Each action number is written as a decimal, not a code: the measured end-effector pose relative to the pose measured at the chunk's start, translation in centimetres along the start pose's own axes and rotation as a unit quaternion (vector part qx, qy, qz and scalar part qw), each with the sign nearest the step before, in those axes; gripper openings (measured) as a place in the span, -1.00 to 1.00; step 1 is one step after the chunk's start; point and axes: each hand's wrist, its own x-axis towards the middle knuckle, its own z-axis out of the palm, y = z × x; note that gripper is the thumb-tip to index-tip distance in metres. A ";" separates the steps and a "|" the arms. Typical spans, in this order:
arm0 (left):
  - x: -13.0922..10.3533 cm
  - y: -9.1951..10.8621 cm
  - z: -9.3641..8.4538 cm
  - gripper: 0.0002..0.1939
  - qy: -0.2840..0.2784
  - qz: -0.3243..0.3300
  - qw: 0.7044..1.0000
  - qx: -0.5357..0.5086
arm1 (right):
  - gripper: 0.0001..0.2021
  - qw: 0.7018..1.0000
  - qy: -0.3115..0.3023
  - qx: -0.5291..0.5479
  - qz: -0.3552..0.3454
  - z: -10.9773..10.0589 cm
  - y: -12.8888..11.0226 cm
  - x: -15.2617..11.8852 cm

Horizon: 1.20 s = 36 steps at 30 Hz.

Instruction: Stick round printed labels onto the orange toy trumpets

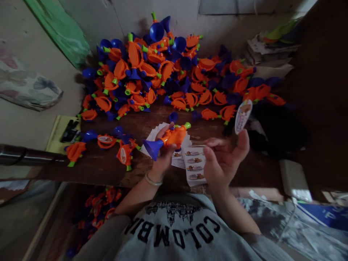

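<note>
My left hand [161,159] is wrapped round an orange toy trumpet [174,136] with a blue bell and a green mouthpiece, held just above the table. An oval sticker [243,116] with a printed picture clings to the raised index fingertip of my right hand [224,159]. The thumb of that hand lies over the edge of a sticker sheet [194,168] printed with rows of ovals; whether it presses on the sheet I cannot tell. More white sheets [152,139] are fanned out behind my left hand. To the left lie toy trumpets with oval stickers on their sides [123,156].
A large heap of toy trumpets [146,69] covers the back of the brown table [103,172]. More trumpets [99,203] lie below its front edge at the left. Papers [268,54] are stacked at the back right. A dark tube [29,155] juts in from the left.
</note>
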 end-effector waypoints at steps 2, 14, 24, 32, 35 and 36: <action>-0.4 0.4 0.1 -0.48 0.038 0.010 0.997 -0.071 | -0.24 0.998 -0.012 0.035 0.052 0.2 0.2 0.6; -1.3 3.7 0.7 -0.36 -0.018 0.019 0.974 -0.227 | -0.15 0.996 -0.071 0.023 0.055 1.2 -0.7 0.2; -1.6 3.9 0.5 -0.30 0.000 -0.019 0.983 -0.182 | -0.20 0.992 -0.113 0.004 0.058 0.3 -1.2 0.8; -1.5 3.9 0.5 -0.36 -0.012 0.003 0.983 -0.184 | -0.20 0.992 -0.118 0.006 0.051 0.3 -1.2 0.9; -1.5 3.8 0.7 -0.40 -0.010 0.011 0.981 -0.194 | -0.19 0.992 -0.121 0.003 0.046 0.3 -1.3 0.8; -1.5 3.7 0.8 -0.42 -0.008 0.012 0.980 -0.198 | -0.20 0.992 -0.121 0.000 0.045 0.4 -1.3 0.8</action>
